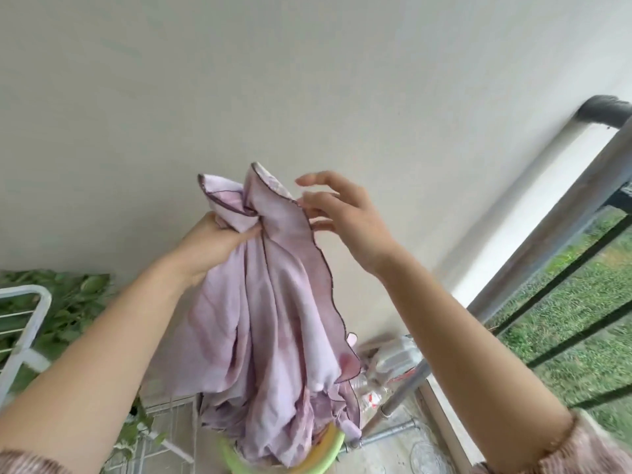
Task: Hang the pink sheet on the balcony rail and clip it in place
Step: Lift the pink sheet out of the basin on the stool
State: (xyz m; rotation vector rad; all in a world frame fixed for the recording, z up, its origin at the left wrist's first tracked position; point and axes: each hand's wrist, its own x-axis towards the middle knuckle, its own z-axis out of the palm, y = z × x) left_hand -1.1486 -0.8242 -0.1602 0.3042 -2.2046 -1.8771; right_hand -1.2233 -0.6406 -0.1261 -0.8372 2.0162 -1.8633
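Overhead, two bare hands lift a bunched pink sheet (270, 302) from a green-rimmed basket (328, 453).
Left hand (212, 244) clenches the gathered top; right hand (345, 217), fingers (318, 196) spread and released, touches the dark-trimmed edge, likely hunting a corner. Balcony rail (561, 213) stands right, well apart.

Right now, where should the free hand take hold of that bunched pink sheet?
Probably the dark-trimmed edge of the pink sheet, high up beside the right hand, coming from the right. The left hand clutches the bunched top; that hem hangs free to spread.
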